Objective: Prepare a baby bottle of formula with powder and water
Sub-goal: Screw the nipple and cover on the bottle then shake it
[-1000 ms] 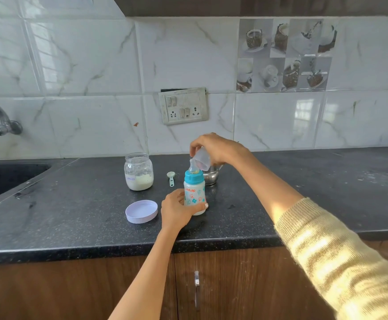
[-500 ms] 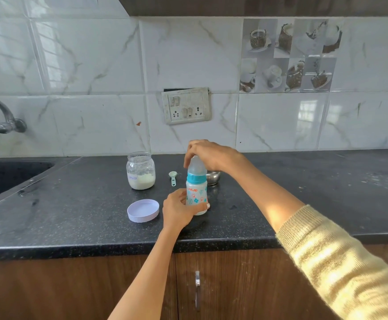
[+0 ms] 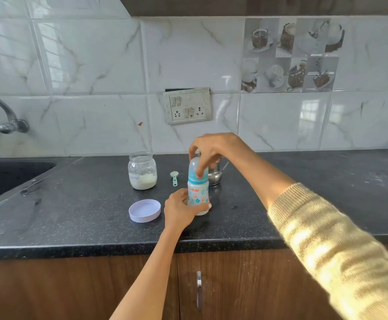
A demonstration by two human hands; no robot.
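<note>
teal-collared flower-printed bottle [image 3: 198, 195], lilac lid [image 3: 144, 210], black speckled counter [image 3: 84, 218]

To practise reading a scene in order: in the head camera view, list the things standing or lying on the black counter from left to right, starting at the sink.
Sink → powder jar → jar lid → green scoop → baby bottle, held by both hands. The steel pot behind the bottle overlaps it, so it is left out.

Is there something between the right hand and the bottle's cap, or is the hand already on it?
Nothing visible stands between them. The right hand is already on the clear cap that sits on top of the baby bottle, fingers around it. The left hand holds the bottle's body on the counter.
</note>
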